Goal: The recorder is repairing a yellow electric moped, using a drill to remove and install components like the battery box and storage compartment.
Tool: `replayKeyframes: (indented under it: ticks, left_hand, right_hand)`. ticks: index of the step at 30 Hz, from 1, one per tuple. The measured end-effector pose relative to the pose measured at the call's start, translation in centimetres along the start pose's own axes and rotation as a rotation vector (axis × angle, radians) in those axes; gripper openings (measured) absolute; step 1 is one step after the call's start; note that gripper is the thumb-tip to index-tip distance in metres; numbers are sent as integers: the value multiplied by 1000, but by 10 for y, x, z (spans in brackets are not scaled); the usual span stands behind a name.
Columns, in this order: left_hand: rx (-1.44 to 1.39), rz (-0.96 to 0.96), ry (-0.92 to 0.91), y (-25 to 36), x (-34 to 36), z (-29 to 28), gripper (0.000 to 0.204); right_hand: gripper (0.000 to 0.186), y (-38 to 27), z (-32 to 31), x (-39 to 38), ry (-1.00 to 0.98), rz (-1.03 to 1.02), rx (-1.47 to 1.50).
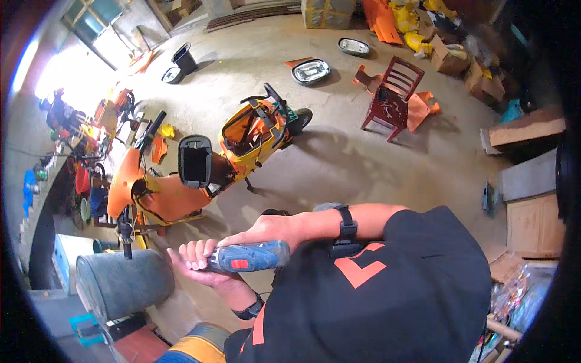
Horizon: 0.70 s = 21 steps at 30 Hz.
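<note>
Just in front of my body I hold a blue cordless drill [248, 256] with a red patch, lying sideways with its front end pointing left. My left hand [206, 266] has its fingers wrapped over that front end. My right hand [271, 230] grips the drill at the rear, a finger stretched along its top; the handle is hidden. Beyond the drill stands an orange scooter [157, 197] with panels off its rear, and a black bin-like piece [193, 163] sits on it.
A grey barrel [121, 284] lies at lower left. Ahead are a red wooden chair [391, 97], loose orange panels [420, 112] and two silver-rimmed oval parts [310, 71] on the floor. More vehicles and clutter [91, 121] line the left; boxes [526, 230] line the right.
</note>
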<state>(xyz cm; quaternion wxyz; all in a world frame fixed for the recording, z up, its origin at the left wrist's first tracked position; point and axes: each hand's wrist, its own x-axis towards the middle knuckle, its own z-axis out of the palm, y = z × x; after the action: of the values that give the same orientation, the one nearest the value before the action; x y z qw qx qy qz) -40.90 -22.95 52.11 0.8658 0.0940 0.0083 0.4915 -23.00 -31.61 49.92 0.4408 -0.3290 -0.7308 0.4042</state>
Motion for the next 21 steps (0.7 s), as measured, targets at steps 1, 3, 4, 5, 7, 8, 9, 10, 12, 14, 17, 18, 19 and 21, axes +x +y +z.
replayKeyframes:
  ticks: [1,3,4,5,7,8,9,10,12,14,17,18,19,21]
  left_hand:
    - [24,-2,8,-9,1,8,46]
    - [48,-43,29,-30,11,13,47]
    - [60,-76,54,-42,17,15,47]
    - [61,-73,83,-59,22,18,48]
    - [82,-105,77,-90,30,20,48]
    - [92,-131,78,-105,36,19,49]
    - [92,-171,41,-120,40,14,49]
    - [64,-210,3,-134,45,5,49]
    - [110,-200,130,-159,50,-6,50]
    - [199,-207,334,-186,55,-29,50]
    - [211,-178,616,-211,57,-68,51]
    - [73,-191,606,-205,59,-96,52]
    - [18,-149,606,-196,63,-121,51]
    - [175,-188,643,-185,66,-150,51]
  right_hand:
    - [82,-2,-6,-7,32,-42,-30]
    - [82,-5,-21,-23,78,-90,-61]
    - [82,-5,-31,-34,97,-74,-96]
    - [83,-3,-41,-45,116,-56,-131]
    - [84,7,-57,-68,156,-73,-138]
    - [85,11,-66,-80,184,-82,-144]
    - [88,11,-75,-92,185,-71,-160]
    - [88,15,-84,-105,189,-71,-153]
    - [92,25,-99,-126,239,-94,-199]
    - [94,35,-117,-154,224,-33,-215]
    - [97,54,-136,-191,141,72,-247]
    - [98,60,-144,-205,81,123,-278]
    - [98,72,-146,-221,104,134,-288]
    - [95,84,-161,-251,112,226,-277]
